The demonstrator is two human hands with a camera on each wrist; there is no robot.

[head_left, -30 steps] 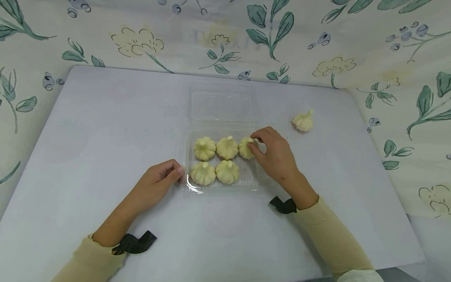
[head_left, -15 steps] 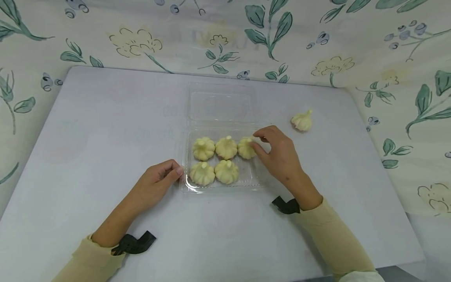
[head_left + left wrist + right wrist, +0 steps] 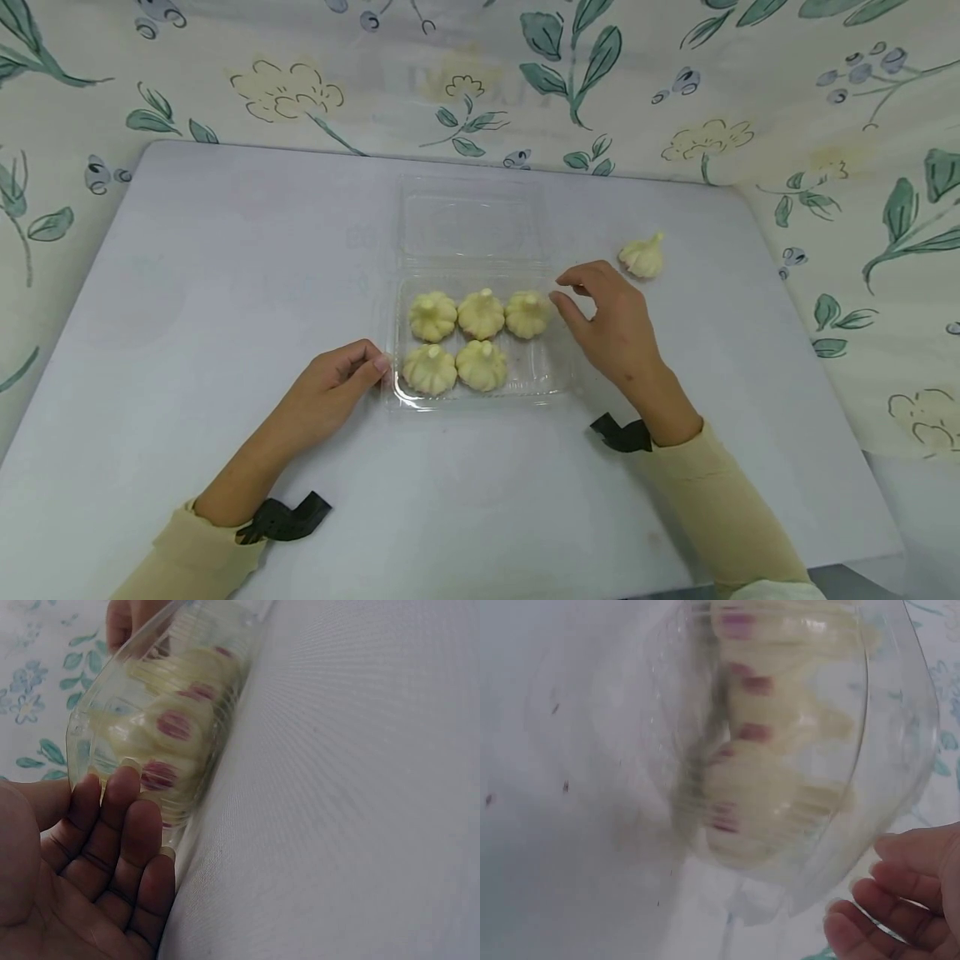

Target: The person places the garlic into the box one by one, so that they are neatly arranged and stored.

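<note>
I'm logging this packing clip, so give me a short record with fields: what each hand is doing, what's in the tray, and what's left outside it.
left hand: fingertips rest against the near left corner of the clear plastic tray
right hand: fingers loosely curled, holding nothing, just right of the tray's back row
tray contents: five garlic bulbs, three in the back row, two in front; front right spot is bare
tray lid: open, lying flat behind the tray
outside the tray: one loose garlic bulb on the table, right of the right hand
</note>
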